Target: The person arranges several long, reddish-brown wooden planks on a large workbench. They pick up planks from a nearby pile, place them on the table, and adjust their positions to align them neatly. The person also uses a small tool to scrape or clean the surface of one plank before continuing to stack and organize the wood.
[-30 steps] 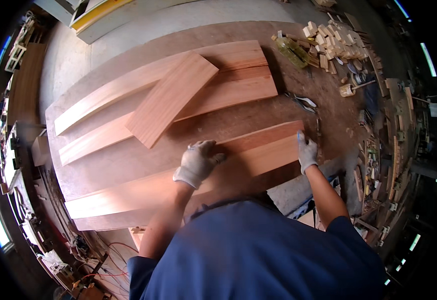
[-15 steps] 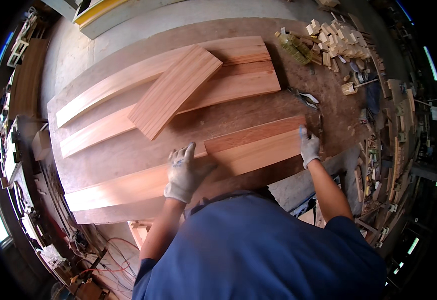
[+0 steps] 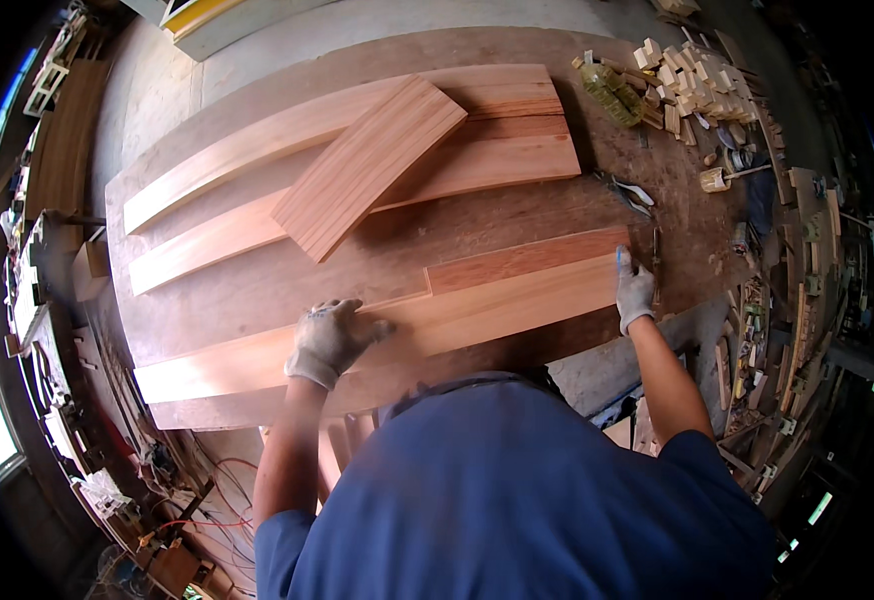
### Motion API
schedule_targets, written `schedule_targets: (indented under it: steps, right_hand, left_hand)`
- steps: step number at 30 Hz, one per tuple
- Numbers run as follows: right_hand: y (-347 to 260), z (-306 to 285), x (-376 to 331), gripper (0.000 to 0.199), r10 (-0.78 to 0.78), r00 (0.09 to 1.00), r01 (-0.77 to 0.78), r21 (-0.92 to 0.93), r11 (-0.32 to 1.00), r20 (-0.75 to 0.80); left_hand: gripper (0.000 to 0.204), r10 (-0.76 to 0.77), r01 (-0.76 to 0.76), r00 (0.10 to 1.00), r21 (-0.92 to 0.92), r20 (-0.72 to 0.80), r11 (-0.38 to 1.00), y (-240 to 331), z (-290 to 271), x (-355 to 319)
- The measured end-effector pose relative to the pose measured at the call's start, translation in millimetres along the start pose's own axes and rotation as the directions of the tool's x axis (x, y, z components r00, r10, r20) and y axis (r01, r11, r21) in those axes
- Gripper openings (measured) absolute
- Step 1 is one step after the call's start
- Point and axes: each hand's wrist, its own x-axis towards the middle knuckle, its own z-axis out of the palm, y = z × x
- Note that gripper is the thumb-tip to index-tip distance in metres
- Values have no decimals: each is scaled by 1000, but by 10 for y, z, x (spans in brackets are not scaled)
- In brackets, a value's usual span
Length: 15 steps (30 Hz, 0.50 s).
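Observation:
A long pale wooden board (image 3: 517, 303) lies across the near side of the work table, with a shorter reddish wooden strip (image 3: 527, 260) along the right part of its far edge. My left hand (image 3: 332, 342), in a light work glove, is closed over the board left of its middle, its fingertips partly hidden. At the board's right end, my gloved right hand (image 3: 636, 292) grips the corner, thumb and fingers bent round it. Beyond them a wider plank (image 3: 369, 168) rests slantwise across two long boards, a far one (image 3: 247, 148) and a nearer one (image 3: 207, 245).
On the table (image 3: 597, 215) lie pliers (image 3: 629, 193) right of the boards. A yellowish plastic bottle (image 3: 612, 95) lies beside a heap of small wood blocks (image 3: 702, 85) at the far right. Wood offcuts and tools crowd the right edge; a red cable (image 3: 212, 522) hangs at lower left.
My left hand has slid left along the board, and its raised fingers have curled down. The right hand stays at the board's end. The whole view has shifted slightly.

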Motion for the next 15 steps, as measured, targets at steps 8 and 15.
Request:
schedule_targets:
  steps: [8, 15]
  right_hand:
    - [-215, -39, -73, 66, 50, 999, -51, -86, 995, -4]
    - [-122, -75, -3, 64, 100, 995, -97, -179, 979, 3]
  left_hand:
    - [77, -38, 40, 998, -44, 44, 998, 105, -87, -3]
    - [75, 65, -65, 994, -7, -85, 998, 37, 10, -43]
